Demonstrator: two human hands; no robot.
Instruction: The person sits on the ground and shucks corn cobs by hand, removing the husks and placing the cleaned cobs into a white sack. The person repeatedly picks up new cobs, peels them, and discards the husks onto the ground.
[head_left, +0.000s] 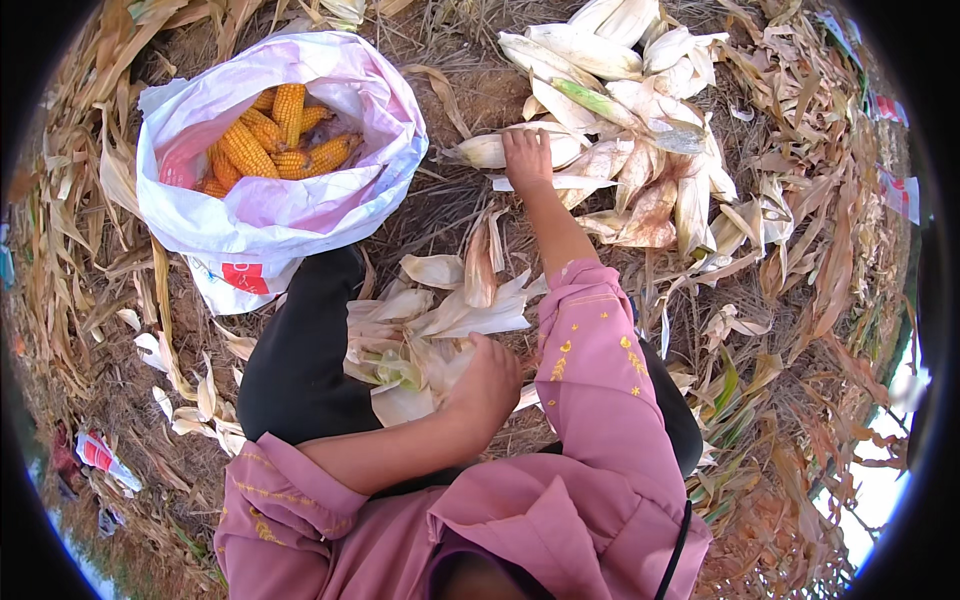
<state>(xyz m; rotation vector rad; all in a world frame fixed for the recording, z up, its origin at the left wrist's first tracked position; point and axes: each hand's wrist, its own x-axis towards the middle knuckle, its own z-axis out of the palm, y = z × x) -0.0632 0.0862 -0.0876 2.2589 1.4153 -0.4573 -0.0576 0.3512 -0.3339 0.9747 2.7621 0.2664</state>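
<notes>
My right hand (528, 159) reaches out over a corn ear in its pale husk (482, 151), its fingers on the husk. That ear lies at the left edge of a pile of unshucked corn ears (585, 52). Near my lap is my left hand (491, 375), fingers curled, beside loose corn husks (405, 367); whether it holds anything is hidden. A white woven sack (300, 225) stands at the upper left with its mouth wide, and husked yellow corn cobs (246, 148) lie inside it.
Dry corn stalks and leaves (817, 247) cover the ground at the right, and more (67, 225) lie at the left. My bent knee (300, 360) is close below the sack. A printed plastic scrap (105, 459) lies at the lower left.
</notes>
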